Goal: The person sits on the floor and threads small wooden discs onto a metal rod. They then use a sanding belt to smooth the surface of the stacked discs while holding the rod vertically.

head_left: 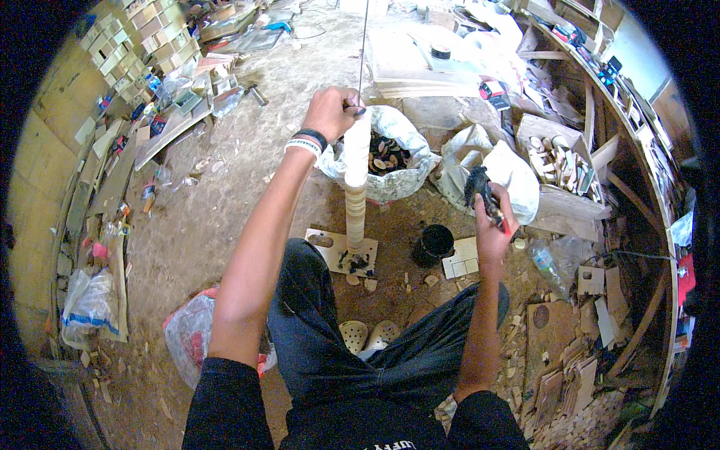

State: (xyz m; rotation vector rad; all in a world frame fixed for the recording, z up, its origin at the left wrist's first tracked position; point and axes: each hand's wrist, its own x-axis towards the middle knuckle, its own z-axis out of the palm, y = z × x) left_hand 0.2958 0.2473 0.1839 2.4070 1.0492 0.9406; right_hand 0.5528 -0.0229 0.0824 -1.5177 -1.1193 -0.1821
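Note:
My left hand [330, 112] is closed at the top of a tall column of pale wooden rings [355, 202], pinching the thin rod [364, 52] that rises out of it. The column stands upright on a flat wooden board [319, 253] that has a hand slot and black smears. Over to the right, my right hand [495, 229] grips a brush [477, 184] whose head is coated black. Below that hand a black pot [433, 246] sits on the floor; its contents look dark. Beside it lies a pale wooden piece with drawn lines [461, 259].
Behind the column is a white sack [409, 184] of dark-edged wood pieces. Another white sack [514, 176] and a wooden crate [566, 199] of offcuts stand right. A plastic bag [187, 330] lies by my left leg, a bottle [546, 261] at right, a hammer [257, 95] farther off.

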